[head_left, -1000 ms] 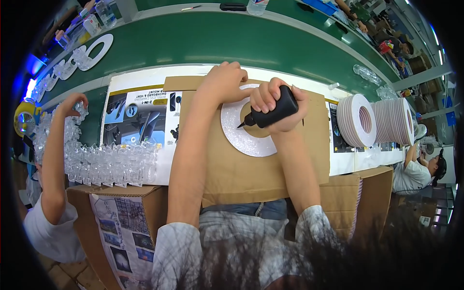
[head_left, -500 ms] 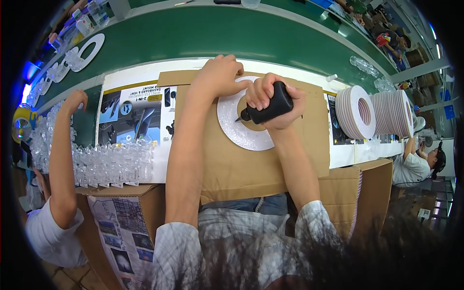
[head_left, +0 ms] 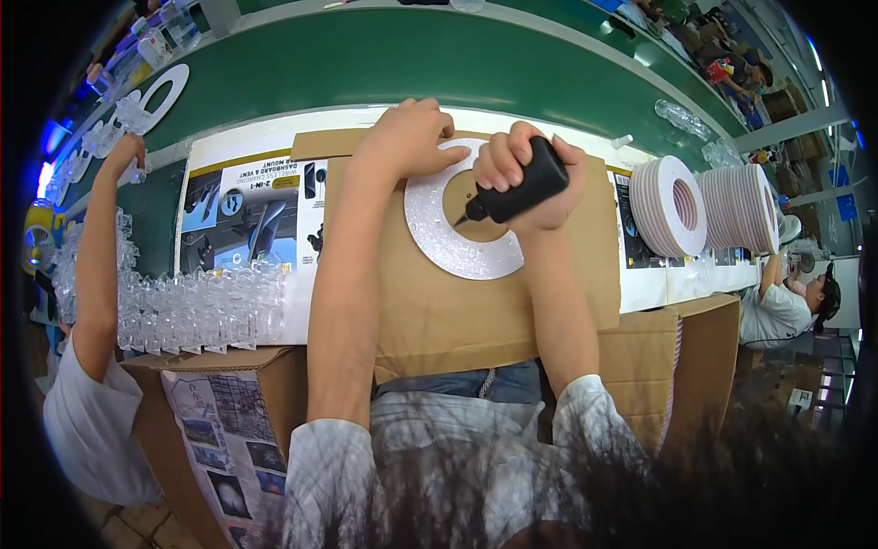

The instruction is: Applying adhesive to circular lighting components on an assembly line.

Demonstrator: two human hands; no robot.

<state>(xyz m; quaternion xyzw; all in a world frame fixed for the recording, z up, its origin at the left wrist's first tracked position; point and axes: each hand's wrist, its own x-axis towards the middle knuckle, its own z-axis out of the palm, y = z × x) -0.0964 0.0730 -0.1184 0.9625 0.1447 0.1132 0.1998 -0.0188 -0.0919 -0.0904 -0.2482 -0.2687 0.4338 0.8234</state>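
A flat white ring [head_left: 435, 240] with a glossy, speckled face lies on a brown cardboard sheet [head_left: 439, 325] in front of me. My left hand [head_left: 413, 139] is at its far-left edge, thumb laid on the ring and the other fingers curled over the far side. In my right hand [head_left: 551, 209] is a black squeeze bottle [head_left: 529, 186], tilted with its thin nozzle pointing down and left. The nozzle tip is over the ring's inner edge on the left; whether it touches cannot be made out. Part of the ring's right side is hidden behind my right hand and the bottle.
Stacks of white rings [head_left: 672, 206] stand at the right. Rows of clear plastic pieces [head_left: 206, 311] fill the left, beside a co-worker's arm [head_left: 99, 247]. More white rings [head_left: 165, 96] lie on the green table [head_left: 366, 59]. Cardboard boxes [head_left: 631, 375] stand below the table edge.
The bottle and my right hand have lifted slightly, and the nozzle has shifted from the ring's face toward its inner edge. The co-worker's hand has moved away toward the far rings.
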